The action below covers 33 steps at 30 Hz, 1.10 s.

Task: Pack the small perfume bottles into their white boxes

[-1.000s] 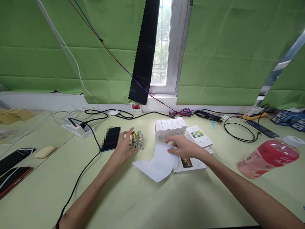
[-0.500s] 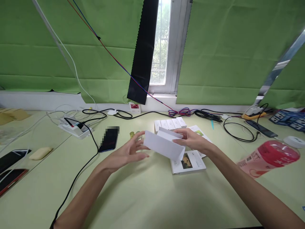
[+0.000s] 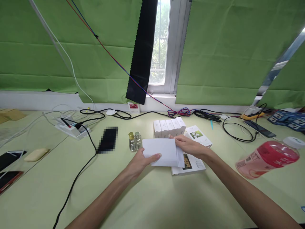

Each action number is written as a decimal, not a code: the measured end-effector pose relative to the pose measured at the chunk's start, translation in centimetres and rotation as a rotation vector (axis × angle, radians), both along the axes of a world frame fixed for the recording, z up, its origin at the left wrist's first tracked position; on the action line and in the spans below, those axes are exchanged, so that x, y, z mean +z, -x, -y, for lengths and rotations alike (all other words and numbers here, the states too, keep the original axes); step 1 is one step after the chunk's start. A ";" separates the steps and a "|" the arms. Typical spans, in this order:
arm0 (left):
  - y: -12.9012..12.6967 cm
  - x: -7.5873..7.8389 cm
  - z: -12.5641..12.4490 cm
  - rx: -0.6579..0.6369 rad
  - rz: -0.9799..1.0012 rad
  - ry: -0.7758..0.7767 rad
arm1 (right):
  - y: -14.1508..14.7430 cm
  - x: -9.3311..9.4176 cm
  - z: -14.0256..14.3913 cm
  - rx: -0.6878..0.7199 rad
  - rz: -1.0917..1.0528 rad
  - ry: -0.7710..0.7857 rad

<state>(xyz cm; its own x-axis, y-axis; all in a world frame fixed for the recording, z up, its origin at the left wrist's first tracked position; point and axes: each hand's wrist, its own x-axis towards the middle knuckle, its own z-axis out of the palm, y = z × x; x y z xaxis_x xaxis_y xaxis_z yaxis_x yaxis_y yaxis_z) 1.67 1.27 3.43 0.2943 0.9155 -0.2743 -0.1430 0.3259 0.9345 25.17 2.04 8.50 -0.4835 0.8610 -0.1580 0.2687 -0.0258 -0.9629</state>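
Note:
Between my hands is a plain white cardboard box (image 3: 160, 148), held above the table with a blank face toward me and a flap at its right end. My left hand (image 3: 140, 162) grips the left end, thumb across the front face. At the right end, my right hand (image 3: 184, 144) holds the box near the flap, its fingers partly hidden behind. Just behind the box stands a row of several small white boxes (image 3: 169, 126). Two small glass bottles (image 3: 134, 141) stand left of that row. To the right lie a white box with a flower picture (image 3: 197, 135) and another white printed box (image 3: 194, 165).
A pink-labelled bottle (image 3: 267, 159) leans into view at the right. On the left are a dark phone (image 3: 108, 140), a black cable (image 3: 78, 178), a white power strip (image 3: 73, 128) and a beige oval object (image 3: 37, 155). Coiled cables (image 3: 207, 115) run along the back.
The white box has turned so its broad face is toward me. My left hand has closed on its left end, where before its fingers were spread.

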 end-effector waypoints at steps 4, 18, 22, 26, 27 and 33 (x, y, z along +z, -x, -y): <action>-0.2 -0.7 0.4 0.030 0.000 0.029 | -0.1 0.3 0.3 0.016 0.029 0.090; 0.4 -0.2 0.8 0.079 -0.050 0.036 | -2.7 0.7 -0.5 0.153 0.841 -0.151; 0.4 -0.6 0.9 0.022 -0.019 0.030 | -2.4 -0.8 -1.0 0.250 0.897 -0.104; 0.2 -0.9 1.1 -0.007 0.012 0.038 | -2.2 -2.3 -1.6 0.269 0.821 -0.147; 0.1 -0.8 1.1 -0.016 0.028 0.045 | -2.2 -2.7 -1.7 0.270 0.800 -0.159; -0.2 -0.5 1.4 -0.060 0.080 0.083 | -1.3 -3.8 -1.4 0.320 0.760 -0.260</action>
<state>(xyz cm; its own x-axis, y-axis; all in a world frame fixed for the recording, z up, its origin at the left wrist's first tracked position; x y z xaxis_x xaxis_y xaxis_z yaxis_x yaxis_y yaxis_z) 1.85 -0.10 2.91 0.3715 0.8709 -0.3217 -0.1941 0.4116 0.8904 26.44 3.45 4.70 -0.5520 0.7552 -0.3535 0.7989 0.3575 -0.4838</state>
